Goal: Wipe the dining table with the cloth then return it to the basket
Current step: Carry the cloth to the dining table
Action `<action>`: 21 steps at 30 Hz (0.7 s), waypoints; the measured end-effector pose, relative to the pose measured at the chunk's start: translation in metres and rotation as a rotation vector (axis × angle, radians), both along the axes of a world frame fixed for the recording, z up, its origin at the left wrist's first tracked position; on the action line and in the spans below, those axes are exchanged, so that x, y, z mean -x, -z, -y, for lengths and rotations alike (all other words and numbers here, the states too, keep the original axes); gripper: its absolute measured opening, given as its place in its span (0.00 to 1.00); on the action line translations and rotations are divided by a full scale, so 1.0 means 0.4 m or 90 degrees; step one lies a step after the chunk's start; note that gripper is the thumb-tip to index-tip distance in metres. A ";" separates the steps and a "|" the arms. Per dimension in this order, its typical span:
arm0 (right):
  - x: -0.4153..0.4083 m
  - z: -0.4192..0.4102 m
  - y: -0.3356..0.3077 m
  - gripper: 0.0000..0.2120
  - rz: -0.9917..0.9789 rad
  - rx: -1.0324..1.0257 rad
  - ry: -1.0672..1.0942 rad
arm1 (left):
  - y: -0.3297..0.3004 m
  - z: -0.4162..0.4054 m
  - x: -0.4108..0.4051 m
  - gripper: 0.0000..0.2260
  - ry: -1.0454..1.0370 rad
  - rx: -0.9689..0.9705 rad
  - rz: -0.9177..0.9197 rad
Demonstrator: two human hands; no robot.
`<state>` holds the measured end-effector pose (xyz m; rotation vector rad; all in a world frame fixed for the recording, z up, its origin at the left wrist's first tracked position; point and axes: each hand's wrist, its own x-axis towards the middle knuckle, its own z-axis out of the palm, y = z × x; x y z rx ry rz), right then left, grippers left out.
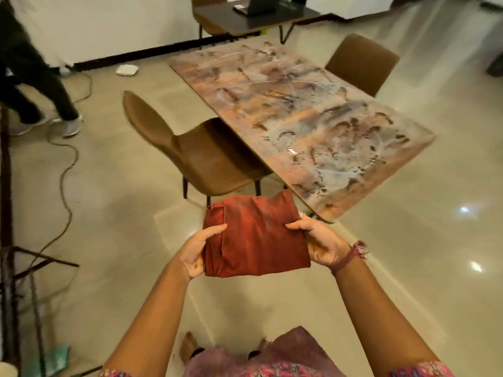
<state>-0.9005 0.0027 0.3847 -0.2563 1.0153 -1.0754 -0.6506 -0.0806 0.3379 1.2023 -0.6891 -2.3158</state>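
A folded rust-red cloth (255,238) hangs in the air in front of me, just short of the dining table's near corner. My left hand (200,248) grips its left edge and my right hand (318,240) grips its right edge. The dining table (299,112) has a marbled brown, orange and grey top and stretches away to the upper left. No basket is in view.
A brown chair (201,151) is tucked at the table's left side, another brown chair (362,63) at its far right. A cable (65,170) snakes over the tiled floor on the left. A person's legs (35,85) stand far left. A dark metal frame (16,268) stands bottom left.
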 end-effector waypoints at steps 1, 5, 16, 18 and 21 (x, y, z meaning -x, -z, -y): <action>0.036 -0.015 0.003 0.17 -0.002 -0.010 0.023 | 0.001 0.003 0.044 0.23 0.023 0.006 0.012; 0.145 -0.044 0.015 0.13 -0.084 -0.061 0.083 | -0.007 0.032 0.196 0.29 0.070 0.053 0.068; 0.423 0.127 -0.003 0.08 -0.369 -0.079 0.176 | -0.005 0.316 0.523 0.30 0.152 0.185 0.079; 0.473 0.178 -0.024 0.10 -0.415 -0.062 0.175 | -0.021 0.380 0.575 0.29 0.156 0.232 0.067; 0.557 0.267 -0.049 0.08 -0.555 -0.027 0.138 | -0.050 0.487 0.660 0.22 0.189 0.322 0.085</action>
